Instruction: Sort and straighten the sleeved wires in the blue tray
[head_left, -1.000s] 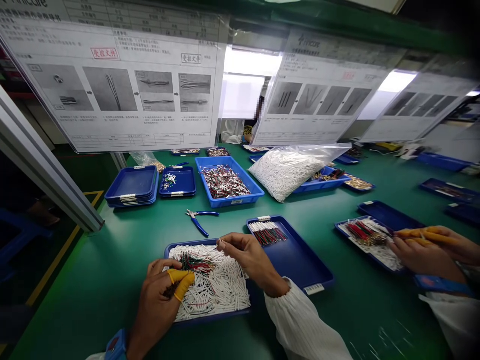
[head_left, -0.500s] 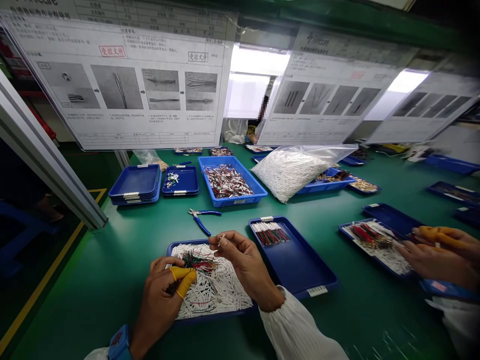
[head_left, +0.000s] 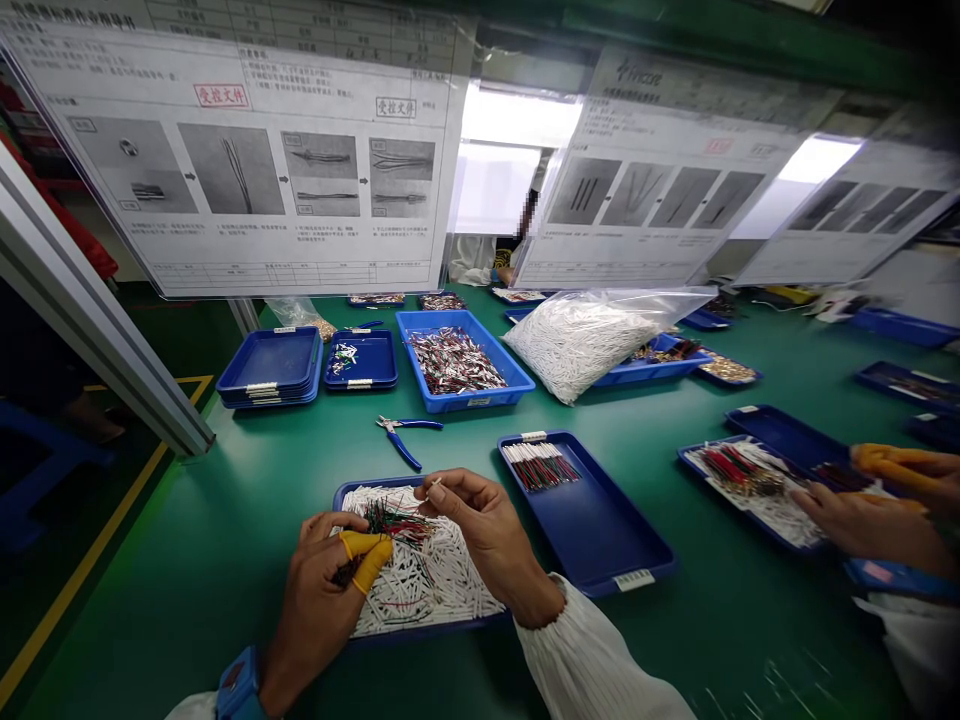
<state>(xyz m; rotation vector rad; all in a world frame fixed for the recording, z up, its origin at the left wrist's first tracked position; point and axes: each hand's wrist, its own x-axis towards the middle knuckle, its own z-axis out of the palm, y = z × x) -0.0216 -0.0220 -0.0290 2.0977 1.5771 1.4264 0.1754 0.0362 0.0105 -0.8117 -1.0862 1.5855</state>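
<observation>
My left hand (head_left: 319, 575), with yellow finger cots on its thumb and index finger, is closed around thin wires (head_left: 346, 572), whose dark ends poke out beneath the fingers. It hovers over the left side of a blue tray (head_left: 420, 632) filled with short white tubes (head_left: 450, 585). More red, green and black wires (head_left: 405, 526) lie on top of those tubes. Above the tray's far right, my right hand (head_left: 487, 525) pinches a small white tube (head_left: 435, 484) between thumb and fingertips. How far the tube extends inside the fingers is hidden.
Blue-handled cutters (head_left: 405, 437) lie behind the tray. To the right, another blue tray (head_left: 607, 530) holds a row of white-ended wires (head_left: 540, 467). Further back are a bin (head_left: 480, 400) and a bag of tubes (head_left: 574, 350). A co-worker's hands (head_left: 862, 520) are at right.
My right hand has dipped slightly, with the white tube still pinched. My left hand looks nearly unmoved. The co-worker's gloved fingers at the right have shifted rightward.
</observation>
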